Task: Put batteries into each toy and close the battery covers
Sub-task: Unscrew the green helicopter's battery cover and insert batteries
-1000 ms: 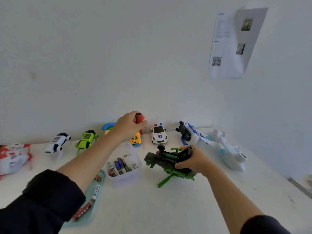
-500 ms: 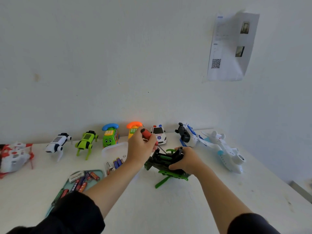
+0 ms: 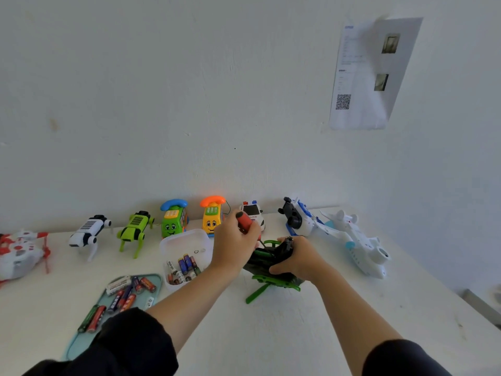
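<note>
A black-and-green toy helicopter [image 3: 267, 270] lies on the white table near the middle. My right hand [image 3: 298, 260] grips its body from the right. My left hand [image 3: 234, 246] holds a red-handled screwdriver [image 3: 244, 219], whose thin shaft points down into the toy between my hands. A clear tub [image 3: 184, 244] with several batteries stands just left of my left hand. More batteries lie on a teal tray [image 3: 156, 289] at the front left.
Along the wall stand a red-white toy [image 3: 19, 252], a white robot dog [image 3: 86, 234], a green robot dog [image 3: 135, 226], a green phone toy [image 3: 173, 218], a yellow phone toy [image 3: 211, 214], a police car [image 3: 253, 210] and white-blue aircraft [image 3: 352, 240]. A paper sheet [image 3: 368, 74] hangs on the wall.
My left hand lifted the screwdriver from near the yellow phone toy and brought it right and down to the helicopter. My right hand kept its hold on the toy.
</note>
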The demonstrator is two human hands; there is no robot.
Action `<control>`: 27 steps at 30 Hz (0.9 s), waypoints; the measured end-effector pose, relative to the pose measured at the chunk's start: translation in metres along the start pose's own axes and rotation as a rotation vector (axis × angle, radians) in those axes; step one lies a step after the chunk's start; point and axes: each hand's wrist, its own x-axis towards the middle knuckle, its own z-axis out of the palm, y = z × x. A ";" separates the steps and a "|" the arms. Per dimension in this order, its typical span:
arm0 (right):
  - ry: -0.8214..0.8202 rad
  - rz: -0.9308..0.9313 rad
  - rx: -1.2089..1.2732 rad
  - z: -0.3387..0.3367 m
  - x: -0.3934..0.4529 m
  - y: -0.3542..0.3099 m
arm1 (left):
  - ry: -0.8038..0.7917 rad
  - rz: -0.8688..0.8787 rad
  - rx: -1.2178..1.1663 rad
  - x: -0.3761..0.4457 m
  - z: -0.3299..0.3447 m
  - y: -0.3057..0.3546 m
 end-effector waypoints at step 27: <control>-0.001 -0.032 -0.054 0.002 0.001 -0.001 | -0.160 0.539 0.340 0.005 -0.006 0.037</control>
